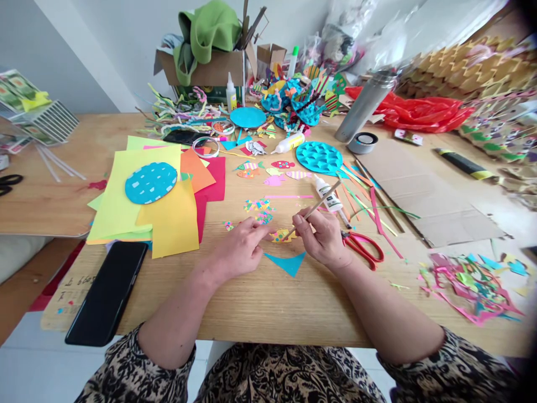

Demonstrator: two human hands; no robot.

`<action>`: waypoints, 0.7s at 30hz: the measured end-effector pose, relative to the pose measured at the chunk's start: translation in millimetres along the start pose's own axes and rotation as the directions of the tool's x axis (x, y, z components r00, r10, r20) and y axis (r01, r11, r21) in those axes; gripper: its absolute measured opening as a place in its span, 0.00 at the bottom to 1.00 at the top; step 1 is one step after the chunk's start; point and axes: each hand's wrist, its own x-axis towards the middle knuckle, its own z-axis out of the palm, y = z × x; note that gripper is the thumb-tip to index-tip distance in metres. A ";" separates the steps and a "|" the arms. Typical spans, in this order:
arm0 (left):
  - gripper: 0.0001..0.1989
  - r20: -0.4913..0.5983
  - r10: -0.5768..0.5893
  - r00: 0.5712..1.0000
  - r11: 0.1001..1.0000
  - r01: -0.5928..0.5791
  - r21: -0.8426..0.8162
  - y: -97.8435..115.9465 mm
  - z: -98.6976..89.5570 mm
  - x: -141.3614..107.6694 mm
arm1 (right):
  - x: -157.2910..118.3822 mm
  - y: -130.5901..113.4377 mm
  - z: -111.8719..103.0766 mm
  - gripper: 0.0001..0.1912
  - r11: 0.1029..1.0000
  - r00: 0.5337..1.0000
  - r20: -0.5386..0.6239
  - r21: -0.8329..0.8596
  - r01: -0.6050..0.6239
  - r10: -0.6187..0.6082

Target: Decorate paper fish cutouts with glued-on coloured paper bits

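My right hand (319, 237) pinches a thin wooden stick (322, 200), which slants down to a small yellow paper fish (282, 235) with coloured dots. From the other side, the stretched index finger of my left hand (241, 249) reaches the fish's edge; the other fingers are curled and partly hidden. Just below lies a blue paper scrap (290, 263). Tiny confetti pieces (259, 210) are heaped beyond my left hand. Several finished-looking paper fish (274, 172) lie further back. Red-handled scissors (363, 249) and a white glue bottle (328, 195) are close to my right hand.
Coloured paper sheets (175, 224) and a black phone (107, 294) lie left. A blue scalloped disc (319, 157), steel flask (364, 106) and tape roll (363, 143) stand beyond. Cardboard (428, 196) and paper scraps (472, 285) lie right. A box (210, 67) stands behind.
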 end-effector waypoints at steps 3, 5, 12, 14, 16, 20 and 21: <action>0.25 -0.003 0.004 1.000 1.000 -0.004 0.008 -0.7 0.4 0.1 | -0.1 -0.1 0.0 0.12 1.000 1.000 0.005 0.006 -0.006 0.006; 0.24 0.001 0.008 1.000 1.000 -0.008 0.004 -1.0 0.3 0.2 | -0.1 -0.2 0.1 0.12 1.000 1.000 0.009 0.007 -0.009 0.009; 0.25 0.002 0.006 1.000 1.000 -0.006 0.015 0.8 -0.6 0.1 | -0.2 -0.3 1.1 0.12 1.000 1.000 0.008 0.018 -0.001 0.000; 0.25 0.005 0.003 1.000 1.000 -0.003 0.015 0.9 -0.4 -0.1 | -0.5 0.2 1.4 0.12 1.000 1.000 0.008 0.025 -0.005 0.004; 0.25 0.005 0.002 1.000 1.000 -0.002 0.016 0.5 0.0 -0.4 | -0.7 0.8 1.7 0.13 0.999 1.000 0.011 0.032 -0.013 0.013; 0.24 0.002 0.003 1.000 1.000 -0.003 0.025 -0.5 0.7 -0.6 | -0.6 1.0 2.0 0.13 0.999 1.000 0.013 0.028 -0.024 0.023; 0.24 0.005 0.004 1.000 1.000 -0.004 0.029 -0.6 0.7 -0.5 | -0.5 0.9 2.0 0.13 0.999 1.000 0.014 0.026 -0.024 0.024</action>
